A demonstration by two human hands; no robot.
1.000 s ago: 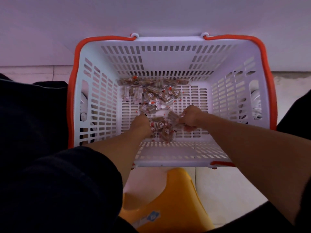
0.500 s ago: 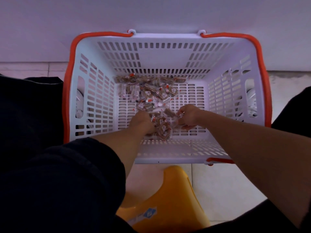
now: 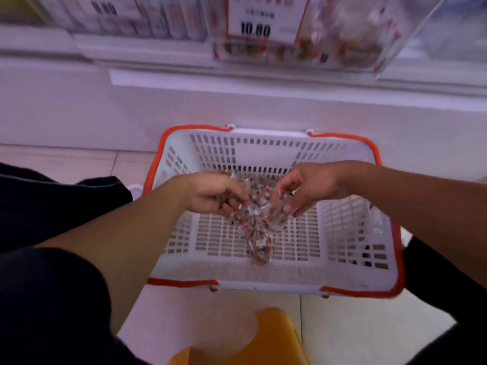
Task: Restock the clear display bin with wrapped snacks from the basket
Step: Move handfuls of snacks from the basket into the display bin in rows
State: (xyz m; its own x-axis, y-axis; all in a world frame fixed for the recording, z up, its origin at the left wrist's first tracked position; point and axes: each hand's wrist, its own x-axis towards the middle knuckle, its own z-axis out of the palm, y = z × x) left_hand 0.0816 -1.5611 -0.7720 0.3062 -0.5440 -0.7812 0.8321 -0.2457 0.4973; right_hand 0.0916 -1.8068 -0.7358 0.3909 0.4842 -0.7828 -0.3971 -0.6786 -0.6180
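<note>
- The left hand [image 3: 216,196] and the right hand [image 3: 307,189] hang side by side above the basket, each with its fingers curled round a share of one blurred bunch of wrapped snacks [image 3: 259,214].
- The bunch sits between the two hands, touching the fingertips of both, and trails down toward the near side of the basket floor, where a single brown packet [image 3: 261,255] shows; whether that packet lies on the floor or is in mid-air cannot be told.
- More snacks lie on the far part of the basket floor, half hidden behind the hands.
- The white slotted basket [image 3: 350,275] with its orange rim stands on the pale tiled floor [image 3: 79,160], its far side close to the white base of a shelf unit.
- The clear display bin [image 3: 369,35] sits on the shelf at the far right, above the basket and well apart from the hands; brown wrapped items show through its wall.
- A price card [image 3: 257,19] reading 10.80 fronts the bin.
- A yellow stool [image 3: 274,338] shows at the near edge, between dark trouser legs.
</note>
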